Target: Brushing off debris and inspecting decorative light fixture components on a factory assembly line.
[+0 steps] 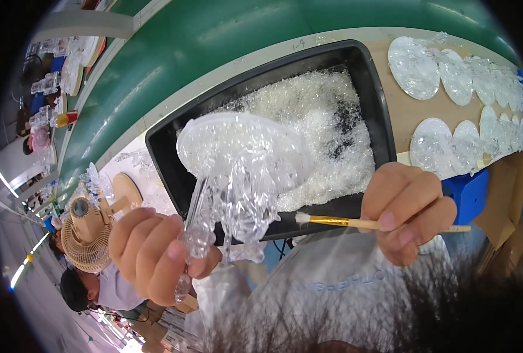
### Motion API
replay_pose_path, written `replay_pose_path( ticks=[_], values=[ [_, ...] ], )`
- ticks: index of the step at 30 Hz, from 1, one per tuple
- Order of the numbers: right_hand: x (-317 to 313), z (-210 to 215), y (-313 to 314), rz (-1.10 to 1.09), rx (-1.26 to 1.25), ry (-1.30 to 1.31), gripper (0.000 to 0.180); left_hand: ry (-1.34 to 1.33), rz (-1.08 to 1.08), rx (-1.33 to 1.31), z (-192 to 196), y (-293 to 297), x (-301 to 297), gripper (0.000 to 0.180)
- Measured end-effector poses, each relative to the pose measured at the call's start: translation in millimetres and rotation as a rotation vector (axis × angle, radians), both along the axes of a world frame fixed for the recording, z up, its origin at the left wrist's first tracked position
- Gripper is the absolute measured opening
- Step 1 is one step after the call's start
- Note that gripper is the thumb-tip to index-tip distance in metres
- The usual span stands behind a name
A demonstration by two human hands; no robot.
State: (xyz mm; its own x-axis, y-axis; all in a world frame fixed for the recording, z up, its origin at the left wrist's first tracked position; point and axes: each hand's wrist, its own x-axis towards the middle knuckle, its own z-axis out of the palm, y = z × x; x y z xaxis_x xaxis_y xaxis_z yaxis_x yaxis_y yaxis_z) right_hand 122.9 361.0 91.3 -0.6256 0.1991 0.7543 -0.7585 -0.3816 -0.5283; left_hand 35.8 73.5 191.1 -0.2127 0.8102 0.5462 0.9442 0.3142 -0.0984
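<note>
My left hand [152, 253] is closed round the lower part of a clear, transparent ornament [241, 194]. A round whitish disc forms its top, with clear shapes hanging below it. It is held tilted above the near left part of a black tray [385, 126]. My right hand [411, 212] pinches a thin paintbrush [361, 223] by its wooden handle. The brush has a gold ferrule and pale bristles, which point left toward the ornament without touching it. Clear glittering granules [326, 129] lie spread in the tray, heaped toward the far side and middle.
Several clear ornaments with round bases [414, 67] stand in two rows on a brown board to the right. A blue plastic bin [470, 197] and cardboard [502, 206] are below them. A beige fan [87, 235] stands at left, near another person [111, 288]. A green surface [214, 41] runs behind the tray.
</note>
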Motion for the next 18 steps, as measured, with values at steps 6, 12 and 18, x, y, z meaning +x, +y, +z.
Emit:
replay_pose_path(
  ticks=[6,12,18],
  values=[
    [0.7,0.4,1.8,0.064,-0.113,-0.046,0.017,0.168,-0.099,0.152,-7.0,6.6,-9.6,0.029],
    [0.8,0.1,-2.1,-0.014,-0.096,-0.068,0.014,0.146,-0.094,0.173,-6.4,7.4,-6.8,0.030],
    [2.3,5.9,2.7,-0.004,-0.027,-0.103,0.014,0.010,0.072,0.198,-0.4,25.8,-7.5,0.022]
  ],
)
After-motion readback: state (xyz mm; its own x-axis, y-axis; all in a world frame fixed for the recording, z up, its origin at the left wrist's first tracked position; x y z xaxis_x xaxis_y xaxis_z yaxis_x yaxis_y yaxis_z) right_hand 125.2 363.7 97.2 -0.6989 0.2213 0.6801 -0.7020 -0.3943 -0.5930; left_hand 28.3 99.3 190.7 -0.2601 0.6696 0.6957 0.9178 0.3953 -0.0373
